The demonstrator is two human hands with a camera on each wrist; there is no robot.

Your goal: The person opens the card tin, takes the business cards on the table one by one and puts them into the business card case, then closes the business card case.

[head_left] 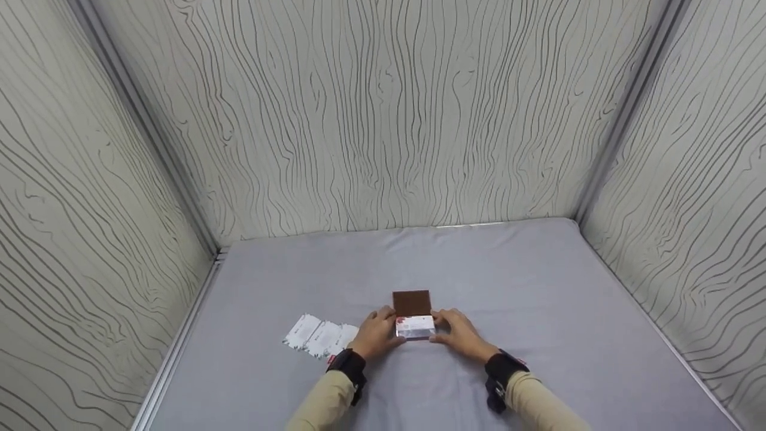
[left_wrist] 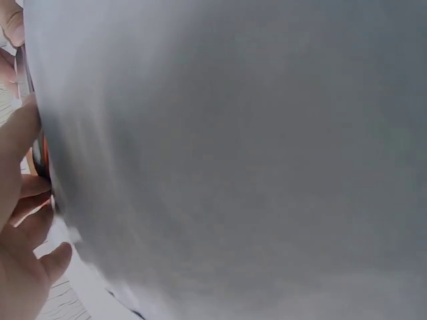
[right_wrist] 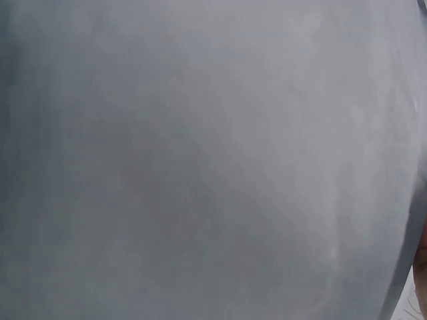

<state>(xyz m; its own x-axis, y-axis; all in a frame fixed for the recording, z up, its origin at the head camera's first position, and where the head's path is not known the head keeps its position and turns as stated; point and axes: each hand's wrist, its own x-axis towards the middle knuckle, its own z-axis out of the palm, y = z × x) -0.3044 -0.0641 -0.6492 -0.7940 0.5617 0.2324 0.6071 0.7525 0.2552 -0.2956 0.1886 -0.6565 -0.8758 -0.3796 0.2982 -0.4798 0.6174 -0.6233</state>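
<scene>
A brown card case (head_left: 411, 303) lies open in the middle of the table, its lid flipped away from me. In its lower half sits a white card (head_left: 415, 324) with red print at one corner. My left hand (head_left: 376, 335) grips the left edge, thumb at the near corner and fingers at the far one. On the opposite edge my right hand (head_left: 464, 336) grips in the same way. The left wrist view shows the left fingers (left_wrist: 23, 133) along the case's rim; in the right wrist view only a sliver of hand (right_wrist: 420, 273) appears.
Several white cards with grey-green patterned edges (head_left: 320, 337) lie fanned out left of my left hand, partly hidden by it. A grey cloth (head_left: 508, 269) covers the table. Wood-grain patterned panels (head_left: 383, 120) stand behind and at both sides.
</scene>
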